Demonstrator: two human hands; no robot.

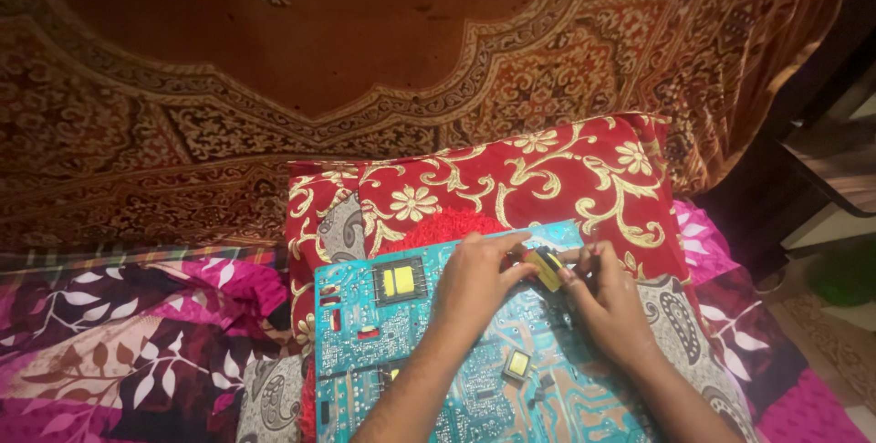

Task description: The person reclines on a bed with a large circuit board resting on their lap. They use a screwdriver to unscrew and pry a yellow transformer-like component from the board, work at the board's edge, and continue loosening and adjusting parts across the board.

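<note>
Left hand (pixel 474 279): lower centre of the frame, fingers curled, thumb and forefinger pinching the small yellow-and-black transformer (pixel 547 268) from its left side; palm rests on the circuit board (pixel 365 352).

Right hand (pixel 607 292): just right of centre, fingers bent inward, fingertips gripping the same transformer from its right side. Both hands grasp it between them.

Small transformer: one, held at the upper right edge of the board, touching or just above it; which cannot be told. It sits tilted, its long axis running from upper left to lower right of the frame.

Circuit board: one, teal, flat, long axis running from the lower edge of the frame toward the upper centre, lying on a red and gold cushion (pixel 511 178).

Mounted yellow transformers: two visible, a larger one (pixel 399 281) left of the left hand, a smaller one (pixel 517 364) between the forearms.

Surroundings: patterned brown cloth (pixel 182 114) across the upper frame; pink floral bedding (pixel 119 343) lower left.
</note>
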